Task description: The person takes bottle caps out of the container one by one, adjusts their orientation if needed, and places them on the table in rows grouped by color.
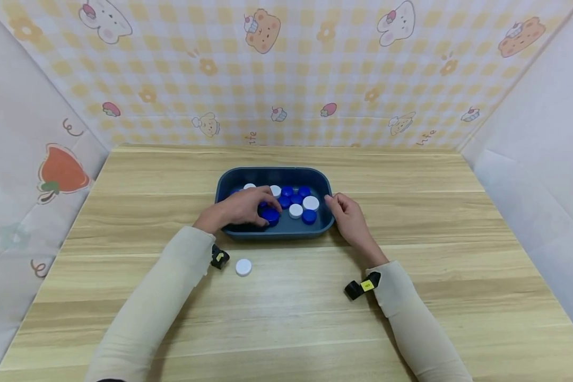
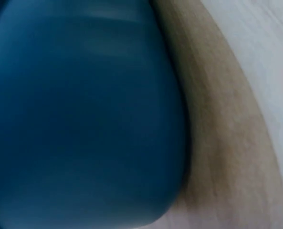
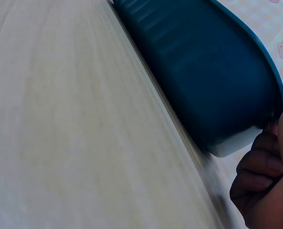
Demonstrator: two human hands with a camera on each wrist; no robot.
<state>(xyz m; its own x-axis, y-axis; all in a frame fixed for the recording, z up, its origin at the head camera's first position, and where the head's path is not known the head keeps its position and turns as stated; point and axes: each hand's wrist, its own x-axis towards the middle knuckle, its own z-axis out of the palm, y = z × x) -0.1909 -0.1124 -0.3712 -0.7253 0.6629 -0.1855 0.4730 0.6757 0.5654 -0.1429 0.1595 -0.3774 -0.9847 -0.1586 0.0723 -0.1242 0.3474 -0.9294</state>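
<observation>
A dark blue plastic bin (image 1: 277, 233) holds several blue and white bottle caps. My left hand (image 1: 241, 206) reaches over its front left side, thumb and fingers round a large blue bottle cap (image 1: 270, 216) inside. At the bin's right end, my right hand (image 1: 348, 215) grips the rim between thumb and curled fingers. In the right wrist view the right hand (image 3: 270, 176) shows at the lower right, against the bin's end wall (image 3: 213, 81). Only the bin's outer wall (image 2: 89, 114) and some table fill the left wrist view; the left hand is out of sight there.
One white bottle cap (image 1: 243, 267) lies on the wooden table (image 1: 286, 318), in front of the bin near the left sleeve. Behind the table hangs a yellow checked cloth (image 1: 296, 69) with cartoon prints. Pale cloth walls stand at both sides.
</observation>
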